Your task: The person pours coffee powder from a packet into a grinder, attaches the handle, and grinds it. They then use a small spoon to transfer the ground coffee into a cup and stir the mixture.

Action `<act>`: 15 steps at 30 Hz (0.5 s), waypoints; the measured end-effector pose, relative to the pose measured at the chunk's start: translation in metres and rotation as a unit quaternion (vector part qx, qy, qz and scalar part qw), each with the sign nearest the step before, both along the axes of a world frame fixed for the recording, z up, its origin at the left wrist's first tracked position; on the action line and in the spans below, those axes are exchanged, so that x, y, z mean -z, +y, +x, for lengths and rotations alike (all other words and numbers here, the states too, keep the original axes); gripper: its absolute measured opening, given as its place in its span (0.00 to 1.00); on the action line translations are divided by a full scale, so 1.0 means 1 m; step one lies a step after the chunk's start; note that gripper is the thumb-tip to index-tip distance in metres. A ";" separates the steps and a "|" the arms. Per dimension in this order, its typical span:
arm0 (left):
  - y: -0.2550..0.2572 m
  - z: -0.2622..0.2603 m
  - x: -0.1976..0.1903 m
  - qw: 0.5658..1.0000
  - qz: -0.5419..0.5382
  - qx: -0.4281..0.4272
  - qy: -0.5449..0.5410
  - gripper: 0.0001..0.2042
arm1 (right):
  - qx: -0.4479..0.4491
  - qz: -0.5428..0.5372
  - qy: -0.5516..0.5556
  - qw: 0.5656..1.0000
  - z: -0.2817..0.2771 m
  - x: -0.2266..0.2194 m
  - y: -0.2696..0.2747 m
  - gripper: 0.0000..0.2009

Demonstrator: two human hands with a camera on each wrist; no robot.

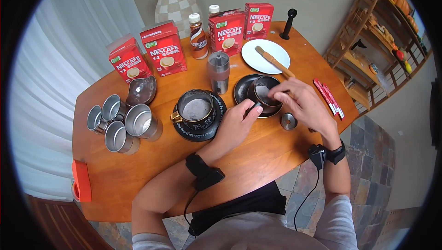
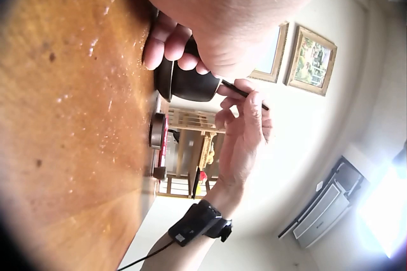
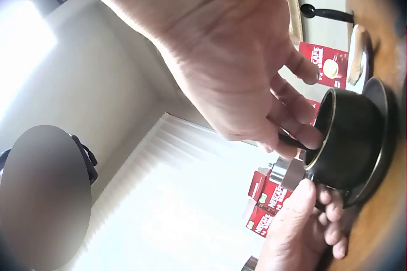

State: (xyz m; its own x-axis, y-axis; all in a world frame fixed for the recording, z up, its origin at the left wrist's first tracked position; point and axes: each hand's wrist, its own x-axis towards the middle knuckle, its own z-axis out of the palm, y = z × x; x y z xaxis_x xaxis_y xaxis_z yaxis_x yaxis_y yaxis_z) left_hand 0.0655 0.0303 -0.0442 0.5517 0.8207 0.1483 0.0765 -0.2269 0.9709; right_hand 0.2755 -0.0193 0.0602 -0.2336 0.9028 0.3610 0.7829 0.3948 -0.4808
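Observation:
A black cup [image 3: 350, 137] stands on a dark saucer [image 1: 240, 94] right of the table's middle. My left hand [image 1: 237, 123] grips its handle from the near left side, thumb on top. Over the cup's rim, my right hand [image 1: 308, 105] pinches a thin dark stick [image 2: 247, 95] that slants down into the cup; its lower end is hidden inside. To the left, a second black cup [image 1: 195, 108] with a gold handle sits on a black saucer [image 1: 199, 136] with white lettering. A small round metal piece [image 1: 288, 121] lies close below my right hand.
Several steel cups [image 1: 120, 139] and a metal pitcher [image 1: 142, 90] stand left. Behind are a coffee grinder [image 1: 219, 72], red Nescafe boxes [image 1: 165, 54], a bottle [image 1: 199, 38], and a white plate [image 1: 251, 56] carrying a brush [image 1: 274, 61]. Red sachets [image 1: 328, 97] lie right.

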 end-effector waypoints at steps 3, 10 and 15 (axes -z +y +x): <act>0.000 0.000 0.000 1.000 -0.007 -0.001 0.000 0.13 | 0.024 0.009 -0.027 0.999 -0.002 0.000 -0.001 0.09; -0.004 0.002 -0.007 0.999 -0.032 -0.016 -0.024 0.13 | 0.014 0.034 -0.014 0.999 0.001 0.005 0.001 0.10; -0.005 0.001 -0.010 0.998 -0.057 -0.010 -0.010 0.14 | -0.044 -0.018 -0.021 0.999 0.004 0.001 -0.002 0.10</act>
